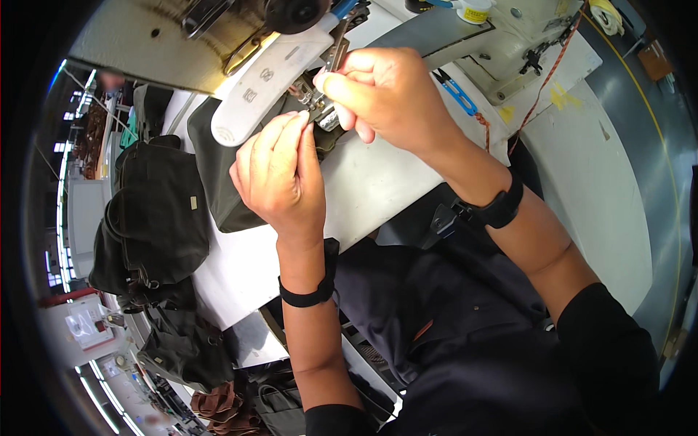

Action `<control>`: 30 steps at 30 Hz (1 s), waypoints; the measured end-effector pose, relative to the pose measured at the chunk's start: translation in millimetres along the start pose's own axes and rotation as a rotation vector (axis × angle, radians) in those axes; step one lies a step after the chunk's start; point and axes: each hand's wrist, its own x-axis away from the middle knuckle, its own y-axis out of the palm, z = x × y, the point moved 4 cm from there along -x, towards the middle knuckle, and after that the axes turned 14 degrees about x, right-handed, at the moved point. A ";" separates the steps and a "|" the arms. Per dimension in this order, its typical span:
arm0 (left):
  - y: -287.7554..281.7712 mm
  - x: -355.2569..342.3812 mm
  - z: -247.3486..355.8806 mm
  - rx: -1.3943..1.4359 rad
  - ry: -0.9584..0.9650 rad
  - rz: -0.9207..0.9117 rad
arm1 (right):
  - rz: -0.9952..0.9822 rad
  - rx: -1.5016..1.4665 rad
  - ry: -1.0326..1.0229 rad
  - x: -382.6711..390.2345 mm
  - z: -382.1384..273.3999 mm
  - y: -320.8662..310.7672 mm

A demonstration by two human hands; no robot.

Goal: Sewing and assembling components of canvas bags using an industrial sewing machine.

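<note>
At the needle end of an industrial sewing machine (145, 43), both of my hands are raised with the fingertips close together. My left hand (283, 171) is closed in a pinch just below the metal presser foot parts (316, 100); whatever it holds is too small to make out. To the right of those parts, my right hand (389, 94) is also closed, thumb against curled fingers, and its contents are hidden. A white lamp-like bar (273, 83) hangs above my left hand. Behind that hand lies a dark olive fabric piece (222, 171), partly covered by it.
Blue-handled thread snips (458, 93) on an orange cord lie right of my right hand. The white tabletop (363, 189) spreads below. Dark bags (160, 211) are heaped at the left. A small yellow-labelled container (475, 11) stands at the top.
</note>
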 end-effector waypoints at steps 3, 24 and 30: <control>3.9 1.5 2.0 -0.003 0.000 0.011 | 0.042 -0.036 -0.036 4.5 3.0 -0.3; 3.2 -6.4 -1.2 -0.018 0.043 -0.030 | 0.015 0.074 -0.050 2.5 -1.2 -1.9; 0.1 -2.9 -2.3 -0.036 0.021 -0.005 | 0.018 0.045 -0.039 4.8 0.5 4.8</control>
